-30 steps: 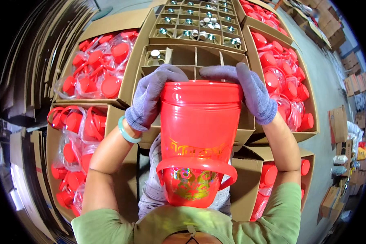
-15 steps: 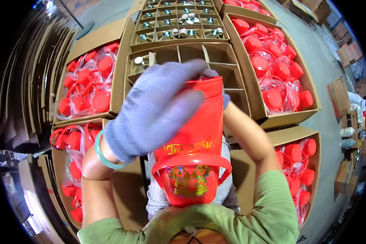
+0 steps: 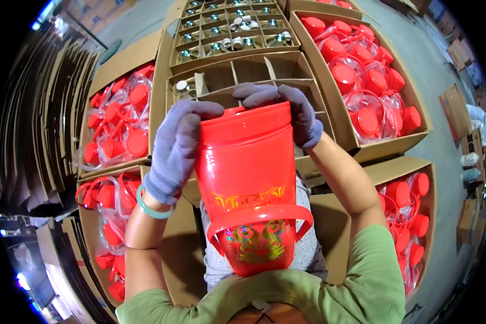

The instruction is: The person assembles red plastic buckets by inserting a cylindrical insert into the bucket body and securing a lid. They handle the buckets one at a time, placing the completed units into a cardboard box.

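Observation:
A glossy red plastic bucket (image 3: 245,156) with gold markings is tilted in front of my body, its wide rim away from me and its narrow end against my shirt. Its red handle (image 3: 259,212) hangs across the lower part. Both hands wear grey-purple knit gloves. My left hand (image 3: 179,137) is closed on the left edge of the rim, fingertips bent over it. At the far right of the rim, my right hand (image 3: 286,110) grips with its fingers curled over the top; its thumb is hidden. What is inside the bucket does not show.
Just beyond stands a divided carton (image 3: 308,100) with a white-capped bottle (image 3: 182,87); behind it, another carton (image 3: 237,56) holds several bottles. Cartons of bagged red pails flank me at left (image 3: 159,70) and right (image 3: 329,86). Flattened cardboard (image 3: 54,119) stands stacked far left.
My left hand has swept left from over the bucket's front to its rim's left side. More of my right hand shows over the rim. The bucket stays nearly in place.

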The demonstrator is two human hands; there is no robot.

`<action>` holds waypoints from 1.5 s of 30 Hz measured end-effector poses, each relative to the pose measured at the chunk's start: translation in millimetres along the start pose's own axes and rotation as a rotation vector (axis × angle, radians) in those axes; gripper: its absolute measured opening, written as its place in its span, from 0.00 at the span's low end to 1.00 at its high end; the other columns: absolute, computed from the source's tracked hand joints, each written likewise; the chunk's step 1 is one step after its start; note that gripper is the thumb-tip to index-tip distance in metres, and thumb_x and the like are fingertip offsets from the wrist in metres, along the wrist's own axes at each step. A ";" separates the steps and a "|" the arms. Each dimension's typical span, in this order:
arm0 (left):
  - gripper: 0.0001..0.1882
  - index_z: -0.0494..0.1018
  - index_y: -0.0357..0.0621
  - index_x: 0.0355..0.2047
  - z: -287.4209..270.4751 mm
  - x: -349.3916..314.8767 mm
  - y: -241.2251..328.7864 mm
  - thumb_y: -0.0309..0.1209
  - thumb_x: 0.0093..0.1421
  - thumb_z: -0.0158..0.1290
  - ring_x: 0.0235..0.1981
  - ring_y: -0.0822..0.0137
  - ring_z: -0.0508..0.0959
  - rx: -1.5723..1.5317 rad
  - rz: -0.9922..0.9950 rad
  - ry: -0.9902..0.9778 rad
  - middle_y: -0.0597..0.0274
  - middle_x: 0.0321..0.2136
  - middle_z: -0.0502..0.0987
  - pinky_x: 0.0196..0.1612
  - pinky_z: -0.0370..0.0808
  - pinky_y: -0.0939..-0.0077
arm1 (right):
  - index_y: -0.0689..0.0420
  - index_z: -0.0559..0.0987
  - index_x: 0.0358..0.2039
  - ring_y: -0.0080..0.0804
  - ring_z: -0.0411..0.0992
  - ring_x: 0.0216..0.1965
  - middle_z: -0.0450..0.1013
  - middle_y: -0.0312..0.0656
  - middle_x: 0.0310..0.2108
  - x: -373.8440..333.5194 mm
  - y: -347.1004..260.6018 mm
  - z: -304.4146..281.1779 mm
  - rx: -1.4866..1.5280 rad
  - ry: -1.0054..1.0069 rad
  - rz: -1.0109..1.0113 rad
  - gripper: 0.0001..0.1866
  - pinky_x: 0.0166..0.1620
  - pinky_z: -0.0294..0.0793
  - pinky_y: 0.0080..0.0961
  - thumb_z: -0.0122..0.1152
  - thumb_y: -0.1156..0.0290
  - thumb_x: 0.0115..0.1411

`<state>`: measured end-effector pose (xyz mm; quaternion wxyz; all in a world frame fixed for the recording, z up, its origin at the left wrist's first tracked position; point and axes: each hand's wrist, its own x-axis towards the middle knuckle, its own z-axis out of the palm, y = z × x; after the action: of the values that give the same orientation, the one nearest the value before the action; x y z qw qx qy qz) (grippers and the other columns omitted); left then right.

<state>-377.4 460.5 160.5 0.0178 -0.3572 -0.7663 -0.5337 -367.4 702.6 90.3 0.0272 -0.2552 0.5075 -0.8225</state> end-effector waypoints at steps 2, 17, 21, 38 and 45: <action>0.14 0.76 0.38 0.39 5.6 6.9 24.0 0.34 0.66 0.44 0.36 0.54 0.75 0.202 0.144 0.000 0.51 0.33 0.75 0.45 0.70 0.66 | 0.70 0.78 0.47 0.39 0.66 0.59 0.65 0.51 0.62 -5.1 20.1 -5.0 0.281 0.032 0.085 0.32 0.65 0.58 0.31 0.35 0.54 0.66; 0.42 0.72 0.33 0.45 27.3 -6.1 -79.4 0.63 0.68 0.25 0.46 0.64 0.78 -1.106 -0.521 0.079 0.52 0.44 0.78 0.58 0.70 0.69 | 0.72 0.79 0.43 0.36 0.75 0.49 0.77 0.51 0.47 8.5 -54.9 39.1 -0.597 -0.024 0.083 0.28 0.59 0.69 0.31 0.39 0.58 0.67; 0.34 0.70 0.37 0.52 3.5 -9.5 -17.7 0.54 0.71 0.26 0.47 0.58 0.74 -0.074 -0.053 -0.029 0.51 0.42 0.75 0.57 0.66 0.66 | 0.68 0.79 0.46 0.39 0.71 0.54 0.71 0.51 0.55 -6.4 14.0 -3.4 0.462 0.127 0.317 0.32 0.64 0.61 0.36 0.39 0.51 0.64; 0.20 0.69 0.34 0.54 -2.9 -14.3 -63.3 0.34 0.69 0.40 0.55 0.63 0.74 -0.499 0.016 0.147 0.53 0.56 0.72 0.61 0.67 0.69 | 0.65 0.75 0.54 0.38 0.70 0.56 0.75 0.47 0.52 2.1 -31.5 22.9 -0.320 0.087 0.267 0.31 0.66 0.58 0.32 0.37 0.50 0.69; 0.24 0.70 0.37 0.56 -16.6 -7.9 -27.2 0.37 0.70 0.33 0.56 0.64 0.73 -0.547 0.047 0.049 0.55 0.50 0.77 0.62 0.66 0.69 | 0.68 0.70 0.57 0.42 0.64 0.62 0.70 0.51 0.57 -16.9 -27.7 4.4 0.010 0.311 0.465 0.37 0.68 0.53 0.34 0.31 0.45 0.71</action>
<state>-392.8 437.8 142.5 -0.0485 -0.3531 -0.5846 -0.7288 -344.8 717.5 108.7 0.1384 -0.0026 0.5465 -0.8259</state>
